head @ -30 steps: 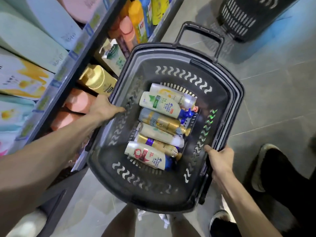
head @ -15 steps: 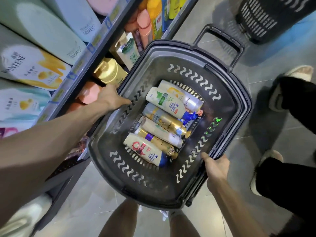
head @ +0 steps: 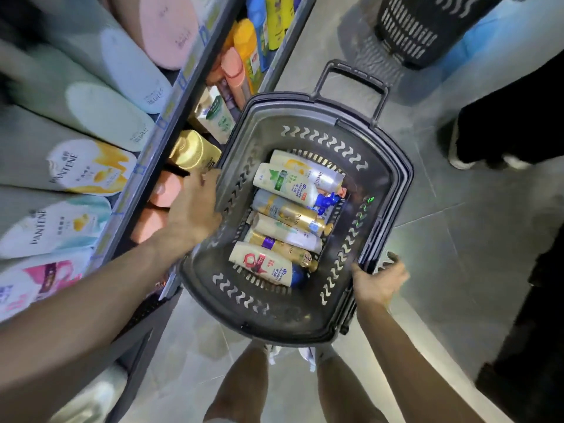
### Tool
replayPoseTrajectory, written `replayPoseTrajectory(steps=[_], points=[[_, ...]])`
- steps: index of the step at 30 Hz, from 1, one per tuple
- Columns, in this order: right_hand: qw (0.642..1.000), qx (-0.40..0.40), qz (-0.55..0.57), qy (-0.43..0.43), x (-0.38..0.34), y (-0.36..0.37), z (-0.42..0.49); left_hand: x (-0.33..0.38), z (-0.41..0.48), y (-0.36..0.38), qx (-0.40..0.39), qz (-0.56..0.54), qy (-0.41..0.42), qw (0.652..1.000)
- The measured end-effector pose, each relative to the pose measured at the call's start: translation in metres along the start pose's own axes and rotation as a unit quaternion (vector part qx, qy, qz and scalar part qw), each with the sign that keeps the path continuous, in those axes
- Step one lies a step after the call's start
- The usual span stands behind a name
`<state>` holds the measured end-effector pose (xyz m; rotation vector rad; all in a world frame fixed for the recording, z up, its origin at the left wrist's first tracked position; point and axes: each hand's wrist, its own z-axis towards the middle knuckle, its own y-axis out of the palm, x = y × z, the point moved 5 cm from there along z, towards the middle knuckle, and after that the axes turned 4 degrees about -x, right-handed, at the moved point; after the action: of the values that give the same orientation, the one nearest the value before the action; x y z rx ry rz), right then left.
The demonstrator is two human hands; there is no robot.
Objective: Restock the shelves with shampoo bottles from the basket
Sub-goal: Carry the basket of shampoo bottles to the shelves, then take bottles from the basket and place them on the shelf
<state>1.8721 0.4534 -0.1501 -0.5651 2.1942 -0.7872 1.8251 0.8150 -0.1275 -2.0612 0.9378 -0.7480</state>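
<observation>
A dark grey plastic basket point(head: 384, 154) is held up in front of me beside the shelves point(head: 171, 96). Several shampoo bottles lie side by side in its bottom: a white and green one point(head: 283, 181), a gold one point(head: 293, 213), a cream one with a red mark point(head: 262, 265). My left hand point(head: 195, 209) grips the basket's left rim. My right hand point(head: 377, 282) grips the right rim near its front corner. Both sets of fingertips are hidden behind the rim.
The shelves on the left hold large Pantene packs point(head: 79, 169), a gold pump bottle point(head: 195, 151) and pink, orange and yellow bottles. A second dark basket point(head: 427, 25) stands on the grey tiled floor at the top right. Another person's dark legs and shoes point(head: 488, 138) are at the right.
The basket has shifted right and a little toward me along the shelf, still held by both hands. My left hand has slid forward on the rim. The other person's feet moved up and right.
</observation>
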Motion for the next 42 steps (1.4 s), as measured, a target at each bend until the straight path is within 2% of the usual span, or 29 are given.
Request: replayPoseTrajectory(steps=[3, 5, 9, 12, 15, 18, 20, 26, 33, 41, 42], points=[[0.991, 0.004, -0.045, -0.128, -0.012, -0.015, -0.037, 0.025, -0.017, -0.003, 0.006, 0.047, 0.069, 0.996], [0.988, -0.036, -0.008, -0.151, -0.009, -0.015, -0.062, 0.040, -0.023, -0.001, -0.029, 0.073, 0.101, 0.992], [0.984, -0.143, 0.107, 0.025, 0.011, 0.007, -0.101, 0.067, -0.022, 0.005, -0.100, 0.108, 0.138, 0.979], [0.950, -0.224, 0.150, 0.158, 0.027, 0.030, -0.122, 0.080, -0.016, 0.006, -0.127, 0.124, 0.126, 0.976], [0.900, -0.259, 0.225, 0.270, 0.032, 0.047, -0.130, 0.095, -0.011, 0.006, -0.118, 0.116, 0.128, 0.978], [0.855, -0.267, 0.292, 0.335, 0.030, 0.064, -0.126, 0.107, -0.004, 0.008, -0.109, 0.119, 0.134, 0.978], [0.842, -0.278, 0.303, 0.350, 0.028, 0.080, -0.120, 0.114, 0.004, 0.012, -0.100, 0.132, 0.146, 0.975], [0.797, -0.245, 0.333, 0.440, 0.042, 0.149, -0.088, 0.128, 0.059, 0.048, -0.103, 0.204, 0.199, 0.953], [0.736, -0.200, 0.414, 0.496, 0.061, 0.215, -0.061, 0.131, 0.134, 0.102, -0.113, 0.289, 0.248, 0.918], [0.673, -0.135, 0.486, 0.541, 0.072, 0.239, -0.058, 0.124, 0.175, 0.133, -0.155, 0.279, 0.277, 0.906], [0.674, -0.129, 0.483, 0.545, 0.075, 0.241, -0.058, 0.124, 0.178, 0.135, -0.156, 0.276, 0.278, 0.907]])
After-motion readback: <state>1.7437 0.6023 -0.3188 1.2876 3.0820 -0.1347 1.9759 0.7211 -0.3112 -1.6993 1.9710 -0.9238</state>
